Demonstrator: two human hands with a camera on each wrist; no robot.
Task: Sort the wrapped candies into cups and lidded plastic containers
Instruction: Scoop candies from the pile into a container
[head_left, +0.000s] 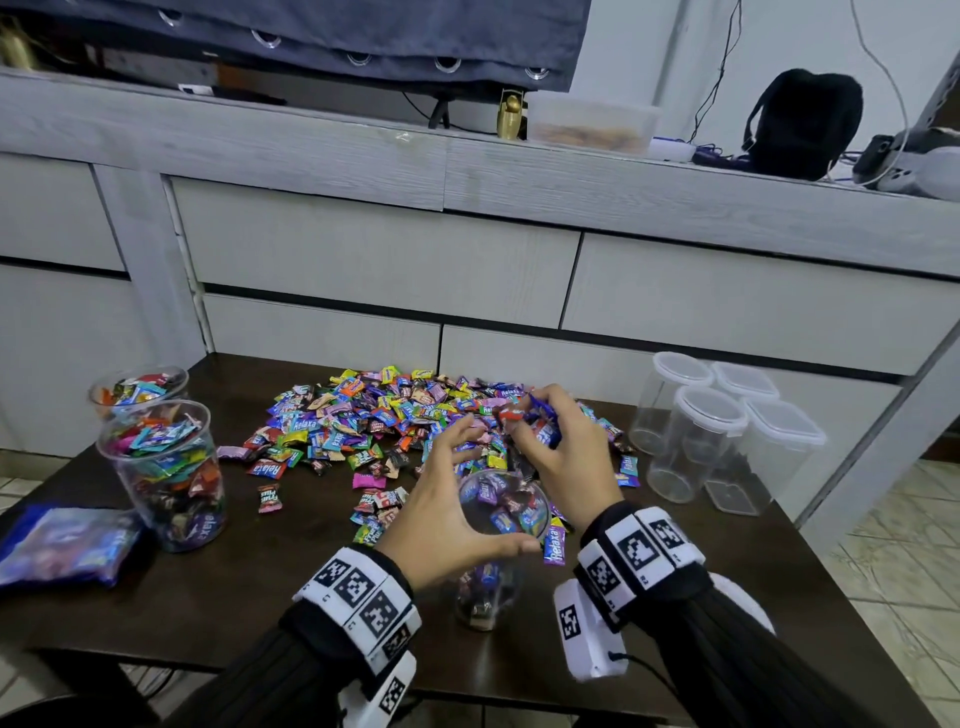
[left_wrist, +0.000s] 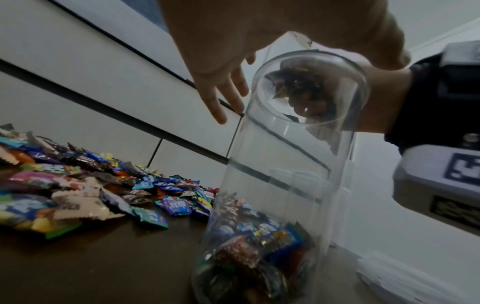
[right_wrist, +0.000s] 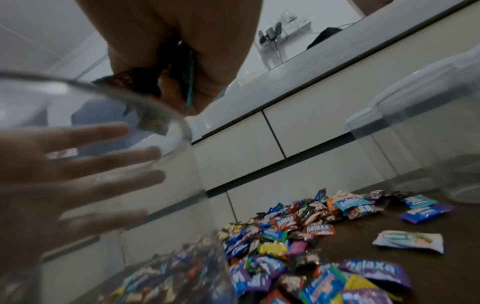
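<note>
broadly, dark table (head_left: 291, 582) carries wide candy pile (head_left: 395, 415) at centre. four lidded containers (head_left: 727, 431) clustered at right edge, two filled cups (head_left: 166, 467) at left. clear cup (head_left: 498, 525), part filled, stands near front between hands. left hand (head_left: 441, 525) spread, fingers straight against cup's side. right hand (head_left: 561, 457) curled around several wrapped candies (head_left: 540, 415), held above pile beyond cup.

Head view looks down from above and behind both wrists, across the dark table (head_left: 249, 582). Each wrist camera sits low, close in, aiming upward past the clear cup (left_wrist: 293, 164) they share with the head view.
</note>
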